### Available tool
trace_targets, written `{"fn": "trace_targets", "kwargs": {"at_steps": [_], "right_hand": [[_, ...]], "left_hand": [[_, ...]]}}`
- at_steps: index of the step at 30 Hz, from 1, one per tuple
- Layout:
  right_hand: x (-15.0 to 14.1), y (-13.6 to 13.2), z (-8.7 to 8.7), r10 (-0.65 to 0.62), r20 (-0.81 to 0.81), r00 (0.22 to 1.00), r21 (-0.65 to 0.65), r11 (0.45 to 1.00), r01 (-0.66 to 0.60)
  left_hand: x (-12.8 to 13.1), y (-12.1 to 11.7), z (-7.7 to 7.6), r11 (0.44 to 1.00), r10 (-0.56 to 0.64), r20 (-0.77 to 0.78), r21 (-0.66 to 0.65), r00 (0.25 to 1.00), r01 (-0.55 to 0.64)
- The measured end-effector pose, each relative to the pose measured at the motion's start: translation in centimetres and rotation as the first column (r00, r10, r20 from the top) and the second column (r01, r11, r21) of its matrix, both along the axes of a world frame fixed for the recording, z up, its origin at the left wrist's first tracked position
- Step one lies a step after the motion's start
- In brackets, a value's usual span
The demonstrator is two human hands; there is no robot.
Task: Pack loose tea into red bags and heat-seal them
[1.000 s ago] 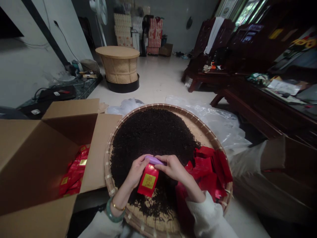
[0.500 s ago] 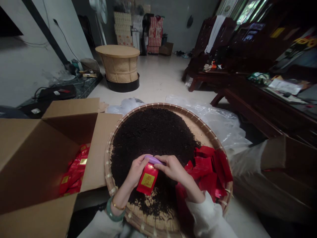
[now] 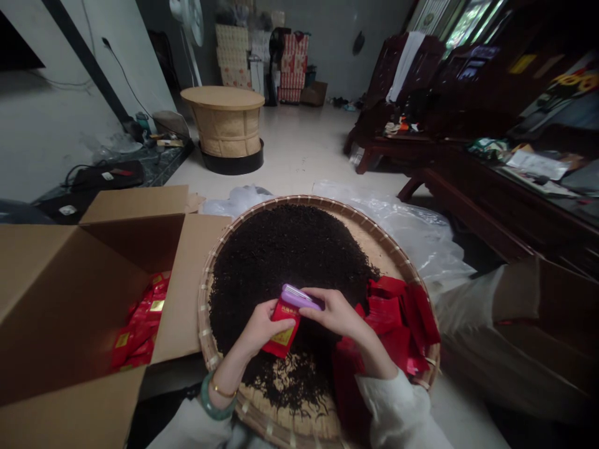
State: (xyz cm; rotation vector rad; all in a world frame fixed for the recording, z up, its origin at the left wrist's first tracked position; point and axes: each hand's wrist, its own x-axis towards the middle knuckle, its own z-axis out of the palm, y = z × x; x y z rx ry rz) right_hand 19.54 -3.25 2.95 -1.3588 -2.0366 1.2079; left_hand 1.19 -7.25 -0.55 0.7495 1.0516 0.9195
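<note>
My left hand (image 3: 259, 327) pinches a small red foil packet (image 3: 283, 340) with a yellow label, thumb across its front. A slim purple handheld bag sealer (image 3: 302, 298) sits at the packet's top edge, gripped between the fingers and thumb of my right hand (image 3: 334, 312). Both hands are above a round woven bamboo tray (image 3: 203, 305). Dark, twisted dried tea leaves (image 3: 290, 249) are heaped in it. More flat red bags (image 3: 388, 318) lie in a pile at the tray's right, beside my right forearm.
To the left stands an open cardboard box (image 3: 180, 299) with several red packets (image 3: 140, 324) inside. Clear plastic sheeting (image 3: 412, 231) lies behind the tray. Another carton (image 3: 556, 305) is at right. Farther off are a woven drum-shaped basket (image 3: 224, 128) and dark wooden furniture (image 3: 505, 199).
The purple sealer has shifted right and tilted up, showing its pale upper strip. My left hand has let go of the sealer's end and its thumb now lies over the packet's front.
</note>
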Motion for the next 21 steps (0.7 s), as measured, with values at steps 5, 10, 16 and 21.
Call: {"fn": "trace_targets", "kwargs": {"at_steps": [5,10,16,21], "right_hand": [[-0.2,-0.2,0.3,0.036,0.029,0.999,-0.031,0.999,-0.035],[-1.2,-0.3,0.5,0.022,-0.013,1.0,-0.008,1.0,-0.022],[-1.1,-0.3,0.0,0.019,0.002,1.0,0.029,0.999,-0.02],[-1.3,-0.5,-0.3,0.047,0.014,0.999,0.046,0.998,-0.048]], "left_hand": [[0.0,0.0,-0.1,1.0,-0.007,-0.035,0.02,0.999,0.008],[-0.1,-0.1,-0.2,1.0,-0.012,-0.069,0.003,0.998,0.013],[0.1,-0.1,-0.3,1.0,0.002,-0.019,0.006,1.0,-0.002],[0.0,0.1,0.0,0.984,0.161,0.049,0.066,0.986,-0.164]]}}
